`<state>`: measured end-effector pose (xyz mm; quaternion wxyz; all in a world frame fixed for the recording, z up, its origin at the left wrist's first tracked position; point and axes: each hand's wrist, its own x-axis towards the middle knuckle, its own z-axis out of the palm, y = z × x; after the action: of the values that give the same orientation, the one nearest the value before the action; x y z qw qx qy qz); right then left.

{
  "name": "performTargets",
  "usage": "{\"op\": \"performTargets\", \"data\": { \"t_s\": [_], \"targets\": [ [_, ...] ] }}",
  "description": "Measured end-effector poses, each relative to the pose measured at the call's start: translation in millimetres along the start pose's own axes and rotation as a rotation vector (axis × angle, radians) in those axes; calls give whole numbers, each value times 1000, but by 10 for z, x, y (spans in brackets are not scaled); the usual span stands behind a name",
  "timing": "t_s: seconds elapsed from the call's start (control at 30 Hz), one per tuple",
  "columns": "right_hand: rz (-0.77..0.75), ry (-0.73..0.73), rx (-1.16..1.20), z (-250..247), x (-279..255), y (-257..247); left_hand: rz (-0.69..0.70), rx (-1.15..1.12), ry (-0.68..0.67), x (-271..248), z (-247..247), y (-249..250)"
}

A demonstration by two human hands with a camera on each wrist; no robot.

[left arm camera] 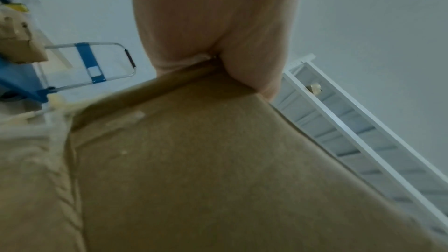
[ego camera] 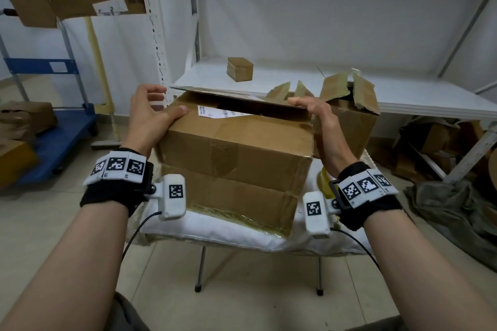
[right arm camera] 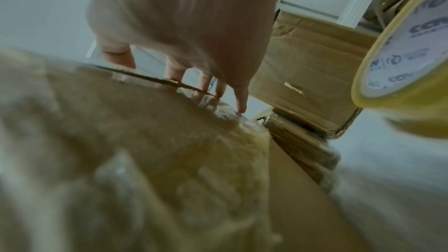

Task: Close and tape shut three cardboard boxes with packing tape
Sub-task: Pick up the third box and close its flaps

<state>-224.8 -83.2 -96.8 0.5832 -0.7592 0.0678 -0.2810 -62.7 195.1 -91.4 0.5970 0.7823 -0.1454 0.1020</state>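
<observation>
A large brown cardboard box [ego camera: 236, 142] sits on the white-covered desk [ego camera: 215, 231]. The left hand [ego camera: 150, 118] clasps its corner, thumb on top. The right hand [ego camera: 317, 113] lays straight fingers [ego camera: 297, 101] on the flap.

A storeroom: white metal shelving [ego camera: 349, 88], blue platform trolley [ego camera: 53, 129], stacked cartons [ego camera: 24, 126]
</observation>
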Motion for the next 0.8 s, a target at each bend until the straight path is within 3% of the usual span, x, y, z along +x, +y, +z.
{"op": "performTargets", "data": {
  "t_s": [0.17, 0.3, 0.47, 0.57, 0.73, 0.8],
  "targets": [
    [59, -8, -34, 10, 0, 39, 295, 383, -15, 5, -9, 92],
    [69, -5, -45, 8, -6, 53, 474, 639, -124, -73, 129, 319],
    [74, 2, -52, 1, -34, 28, 434, 612, -525, -335, 392, 580],
    [61, -2, -73, -15, -42, 51, 481, 729, -738, -441, 554, 666],
    [43, 93, 44, -16, -11, 130, 547, 822, -776, -462, 633, 693],
    [130, 144, 156, -55, 22, 164, 548, 806, -765, -461, 634, 681]
  ]
}}
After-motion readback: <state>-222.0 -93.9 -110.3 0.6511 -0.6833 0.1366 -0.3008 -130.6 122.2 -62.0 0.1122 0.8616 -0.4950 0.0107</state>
